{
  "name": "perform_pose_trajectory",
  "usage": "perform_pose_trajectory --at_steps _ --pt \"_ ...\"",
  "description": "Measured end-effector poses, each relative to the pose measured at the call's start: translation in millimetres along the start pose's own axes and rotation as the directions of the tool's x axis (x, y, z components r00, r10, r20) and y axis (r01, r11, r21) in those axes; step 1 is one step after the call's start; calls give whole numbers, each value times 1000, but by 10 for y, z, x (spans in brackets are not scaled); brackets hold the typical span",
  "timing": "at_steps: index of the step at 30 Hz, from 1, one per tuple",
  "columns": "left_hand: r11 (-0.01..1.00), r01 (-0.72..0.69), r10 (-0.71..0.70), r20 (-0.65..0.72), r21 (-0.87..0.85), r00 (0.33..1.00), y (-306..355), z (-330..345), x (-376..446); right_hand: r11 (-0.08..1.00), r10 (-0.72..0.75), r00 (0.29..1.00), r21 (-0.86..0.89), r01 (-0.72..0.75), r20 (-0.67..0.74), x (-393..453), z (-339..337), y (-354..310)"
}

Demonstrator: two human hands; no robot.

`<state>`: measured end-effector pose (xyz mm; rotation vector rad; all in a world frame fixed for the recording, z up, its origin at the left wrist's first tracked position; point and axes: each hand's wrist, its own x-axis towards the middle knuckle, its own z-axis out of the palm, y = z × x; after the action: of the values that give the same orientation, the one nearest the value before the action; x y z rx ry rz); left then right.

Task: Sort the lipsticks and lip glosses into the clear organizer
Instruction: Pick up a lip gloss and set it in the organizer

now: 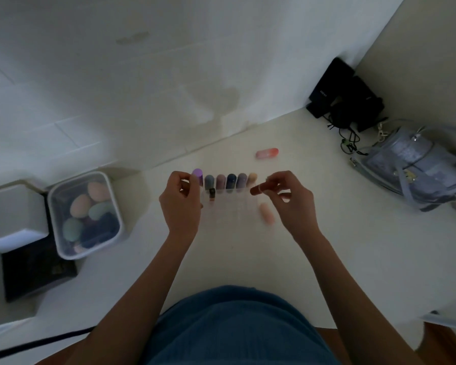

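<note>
A clear organizer (229, 206) stands on the pale table in front of me. Several tubes stand in its back row: grey, mauve, dark blue, purple-grey and peach. A small dark tube (212, 193) stands in the second row. My left hand (181, 198) pinches a purple-capped tube (198, 176) at the organizer's back left corner. Over the organizer's right end, my right hand (290, 198) grips a red-brown lipstick (261, 188). A peach tube (267, 213) lies blurred on the table just right of the organizer. A pink-orange tube (267, 153) lies farther back.
A lidded clear box (86, 214) of egg-shaped sponges sits at the left, with a white box (13, 214) and a black tray (34, 272) beside it. A silvery bag (416, 164) and black items with cables (345, 98) fill the back right corner. The wall runs close behind.
</note>
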<state>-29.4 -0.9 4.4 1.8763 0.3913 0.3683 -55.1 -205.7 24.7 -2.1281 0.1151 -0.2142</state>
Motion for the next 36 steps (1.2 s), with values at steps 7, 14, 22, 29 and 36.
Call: perform_pose_trajectory --at_steps 7,14,22,29,36 --pt "996 68 -74 130 50 989 -117 -81 6 997 -54 987 63 45 151 -11 371 -146" --pt "994 98 -103 178 40 979 -176 -102 -2 981 -63 954 -156 113 294 124 667 -133" --pt "993 100 -111 180 68 977 -205 -52 21 941 -81 944 -289 178 319 147 771 -38" --pt "995 91 -93 129 28 987 -222 -10 39 945 -107 932 -255 204 347 119 680 -72" --pt "985 159 -162 48 62 986 -340 44 149 940 -89 995 -334 66 -55 685 315 31"
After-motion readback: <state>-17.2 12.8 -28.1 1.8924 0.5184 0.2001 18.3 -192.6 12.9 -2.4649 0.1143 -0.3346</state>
